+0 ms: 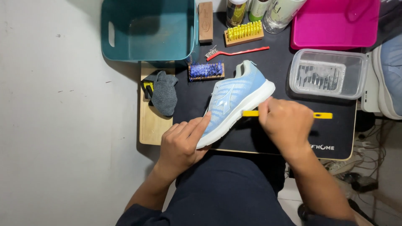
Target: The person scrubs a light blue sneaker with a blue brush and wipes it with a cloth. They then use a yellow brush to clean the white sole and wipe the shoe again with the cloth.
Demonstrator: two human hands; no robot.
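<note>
Nearest the camera, the person's dark-clad lap fills the bottom edge. Just beyond it, at about 7 o'clock of the work mat, the left hand (181, 144) rests with fingers extended and lightly curled against the toe of a light blue running shoe (234, 100), steadying it rather than clasping it. The shoe lies on its side at the centre of the mat, toe toward 7 o'clock, heel toward 1 o'clock, white sole facing right.

At 4 o'clock of the shoe, the right hand (287, 125) is closed in a fist around a slim yellow-handled brush (289, 114), whose head end touches the sole edge. The step in hand looks like scrubbing the white midsole; judging from this, the coming strokes call for a firm brace at the toe and short passes along the rim.

The surface is a black mat (268, 140) on a low wooden board (148, 125). At 9 o'clock lies a grey cloth (164, 93). Farther off sit a blue-bristled brush (206, 71), a red-handled wire brush (236, 52), a yellow-bristled brush (244, 32) and a clear plastic tub (327, 74). Farthest, at 11 o'clock, stands a teal bin (148, 29), at 1 o'clock a pink tray (335, 23), with bottles (259, 10) between. The floor (63, 113) is pale and scuffed.
</note>
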